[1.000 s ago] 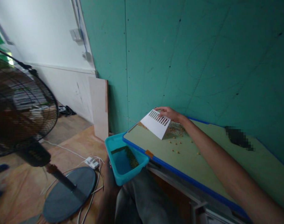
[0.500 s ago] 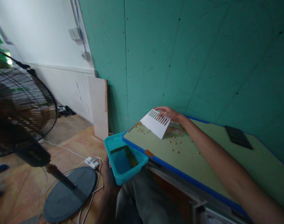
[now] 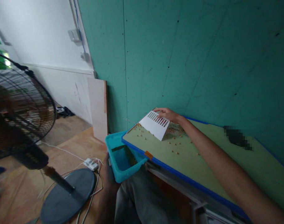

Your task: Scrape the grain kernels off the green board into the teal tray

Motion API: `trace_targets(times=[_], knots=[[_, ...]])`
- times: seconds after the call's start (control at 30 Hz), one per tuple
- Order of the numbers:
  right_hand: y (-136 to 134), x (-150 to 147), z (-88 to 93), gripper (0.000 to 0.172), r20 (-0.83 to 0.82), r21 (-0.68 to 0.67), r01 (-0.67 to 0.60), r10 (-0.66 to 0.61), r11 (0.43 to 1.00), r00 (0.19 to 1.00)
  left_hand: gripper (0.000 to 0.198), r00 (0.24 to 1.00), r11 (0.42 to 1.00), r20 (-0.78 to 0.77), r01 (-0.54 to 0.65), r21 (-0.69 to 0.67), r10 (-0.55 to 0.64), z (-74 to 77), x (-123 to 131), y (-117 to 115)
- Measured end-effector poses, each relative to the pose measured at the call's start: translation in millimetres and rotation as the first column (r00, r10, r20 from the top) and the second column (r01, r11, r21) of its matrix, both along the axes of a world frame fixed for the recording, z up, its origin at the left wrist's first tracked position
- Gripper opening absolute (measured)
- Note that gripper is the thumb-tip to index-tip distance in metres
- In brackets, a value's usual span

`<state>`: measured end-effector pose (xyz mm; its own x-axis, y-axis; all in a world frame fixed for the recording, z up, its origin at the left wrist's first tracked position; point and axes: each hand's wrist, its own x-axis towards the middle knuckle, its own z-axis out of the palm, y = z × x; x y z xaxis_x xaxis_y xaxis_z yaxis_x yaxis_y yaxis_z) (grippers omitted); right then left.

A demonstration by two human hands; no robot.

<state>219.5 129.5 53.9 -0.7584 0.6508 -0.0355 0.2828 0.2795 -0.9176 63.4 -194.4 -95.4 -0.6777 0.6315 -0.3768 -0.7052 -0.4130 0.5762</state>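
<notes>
My right hand (image 3: 169, 114) is closed on the slotted end of a thin white sheet (image 3: 153, 128). The sheet slants down with its lower edge on the pale green tabletop (image 3: 198, 174). Loose yellow beans (image 3: 176, 152) lie around it, some by the table's left corner, and a patch of small reddish bits is partly hidden behind it. At that corner, just under the table edge, my left hand (image 3: 111, 175) supports a teal plastic tub (image 3: 121, 178) from its left side. Small green beans (image 3: 130, 155) lie in the tub; my left fingers are mostly hidden beneath it.
A standing fan (image 3: 27, 124) with a round base (image 3: 67, 199) is at the left. White cables and a power strip (image 3: 90, 164) lie on the floor. A board (image 3: 97, 109) leans by the green wall (image 3: 156, 56). A blurred dark object (image 3: 237, 137) lies on the table's right part.
The view has shifted slightly. The tub sits a little closer in under the table corner. Both hands keep their hold, and the white sheet has barely moved.
</notes>
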Motion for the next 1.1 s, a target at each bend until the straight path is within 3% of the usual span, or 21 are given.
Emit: trace_targets(times=[0.2, 0.5, 0.63, 0.8, 1.1], knots=[[0, 2, 1.5, 0.057, 0.018, 0.052, -0.041, 0.040, 0.998, 0.999, 0.033, 1.000, 1.000, -0.024, 0.007, -0.007, -0.007, 11.7, 6, -1], [4, 3, -1.9, 0.055, 0.007, 0.032, -0.070, 0.070, 0.997, 0.998, 0.033, 0.999, 0.996, 0.027, -0.043, -0.076, 0.046, 8.1, 5, 1], [2, 3, 0.1, 0.057, 0.015, 0.045, -0.080, 0.079, 0.996, 0.997, 0.035, 1.000, 0.999, -0.004, 0.028, -0.029, -0.028, 7.9, 5, -1], [-1, 3, 2.9, 0.054, 0.007, 0.046, -0.076, 0.075, 0.996, 0.997, 0.038, 0.999, 0.999, -0.012, 0.046, 0.011, -0.046, 11.3, 8, -3], [-4, 4, 5.3, 0.054, 0.006, 0.036, -0.052, 0.052, 0.998, 0.999, 0.039, 1.000, 0.997, -0.001, -0.005, -0.075, 0.005, 19.2, 11, -1]])
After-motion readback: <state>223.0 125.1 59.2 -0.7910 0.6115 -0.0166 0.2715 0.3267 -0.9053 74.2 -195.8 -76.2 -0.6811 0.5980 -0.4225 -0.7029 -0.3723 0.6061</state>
